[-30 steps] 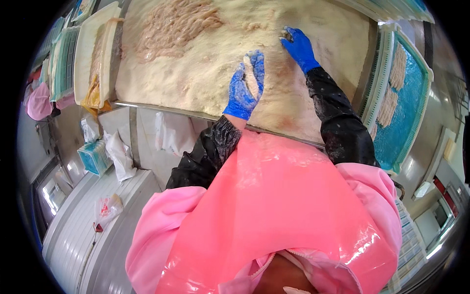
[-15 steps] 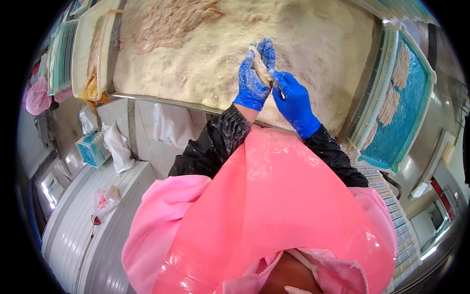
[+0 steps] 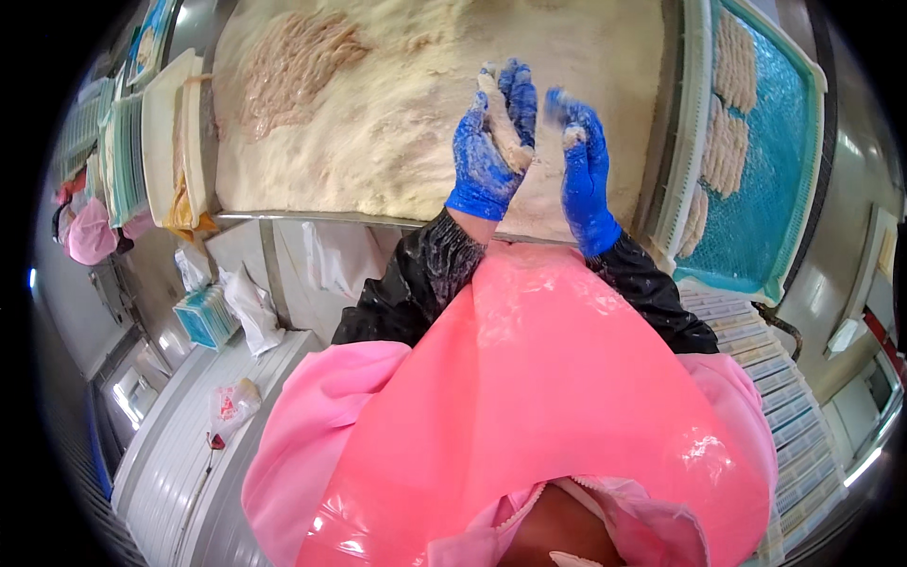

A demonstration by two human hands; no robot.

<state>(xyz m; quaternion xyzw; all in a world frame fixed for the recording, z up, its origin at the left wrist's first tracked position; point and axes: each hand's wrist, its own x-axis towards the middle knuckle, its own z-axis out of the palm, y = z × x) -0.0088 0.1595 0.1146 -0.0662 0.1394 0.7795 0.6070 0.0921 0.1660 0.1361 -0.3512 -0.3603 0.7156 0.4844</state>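
My left hand [image 3: 487, 156], in a blue glove dusted with pale powder, holds a coated strip of raw meat [image 3: 504, 128] lengthwise between thumb and fingers. The strip looks pale pink, and its far end reaches to the fingertips. Just to the right, my right hand [image 3: 586, 165] is raised apart from it, gloved in the same blue. Its fingers bend to the left, with blurred tips, and a pale crust coats the thumb tip. No strip shows in it. Below both hands lies a wide tray of pale flour-like coating [image 3: 378, 161].
A heap of raw meat strips [image 3: 298, 66] lies on the coating at the far left. On the right, a blue-lined tray [image 3: 770, 180] carries rows of coated strips [image 3: 726, 151]. White tubs [image 3: 172, 142] stand left, and a metal rim [image 3: 316, 219] edges the near side.
My right hand has moved away from my left hand, up and to the right, where before they touched at the strip. The strip stays in my left hand. The whole view has shifted slightly.
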